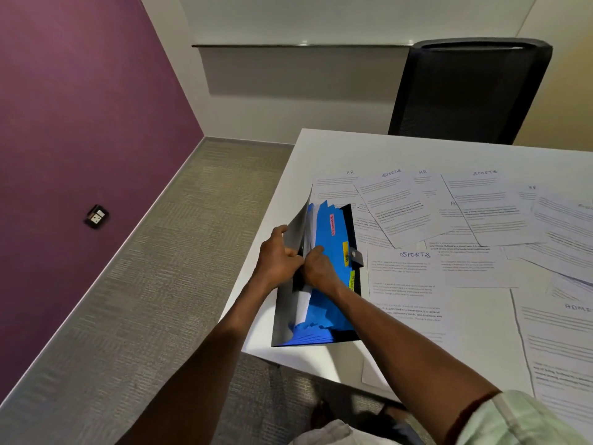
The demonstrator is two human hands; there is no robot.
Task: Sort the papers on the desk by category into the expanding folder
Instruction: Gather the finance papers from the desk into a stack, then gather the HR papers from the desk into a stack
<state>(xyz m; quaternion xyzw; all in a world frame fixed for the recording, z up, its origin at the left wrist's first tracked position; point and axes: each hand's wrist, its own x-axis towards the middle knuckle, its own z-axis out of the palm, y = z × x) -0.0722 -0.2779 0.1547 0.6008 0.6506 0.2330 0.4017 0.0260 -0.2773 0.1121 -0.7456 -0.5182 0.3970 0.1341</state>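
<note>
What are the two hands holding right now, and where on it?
Both hold the expanding folder at its open top edge. The left hand grips the grey front flap; the right hand presses into the blue dividers.

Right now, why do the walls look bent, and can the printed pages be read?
Head view: the wide-angle lens bows the purple wall; handwritten headings on the white printed sheets read clearly, body text is too soft; lighting is even, without glare.

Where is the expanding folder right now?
In the head view, the expanding folder stands open at the desk's left front corner, left of the spread papers, with the left hand and right hand gripping it.
</note>
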